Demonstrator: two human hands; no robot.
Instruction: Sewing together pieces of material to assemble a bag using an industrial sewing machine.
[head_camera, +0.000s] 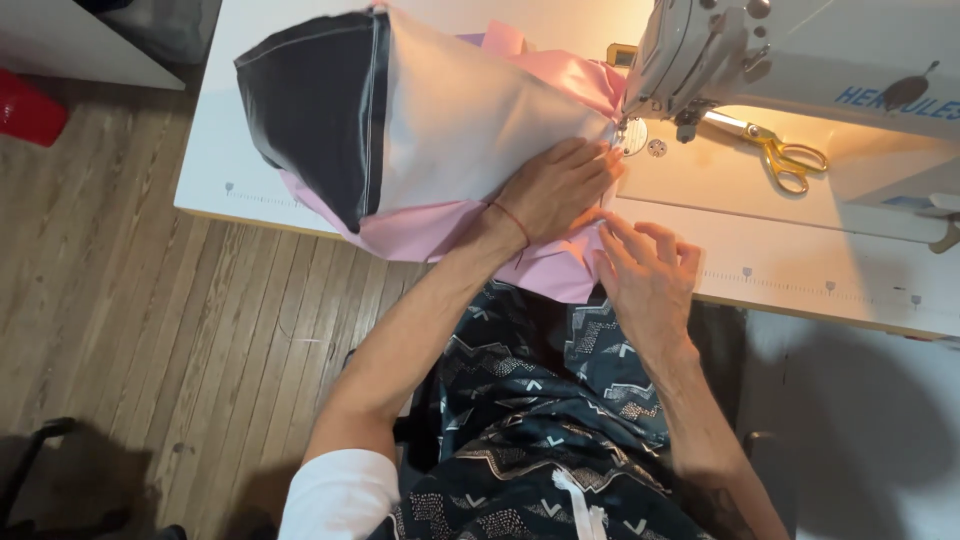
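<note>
Both hands (600, 230) flat on pink fabric (430, 232), seemingly

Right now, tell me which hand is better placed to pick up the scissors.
The right hand. It rests on the pink fabric's edge nearest the gold-handled scissors, which lie on the machine bed to its right. The left hand lies flat on the fabric beside the needle, farther away.
</note>
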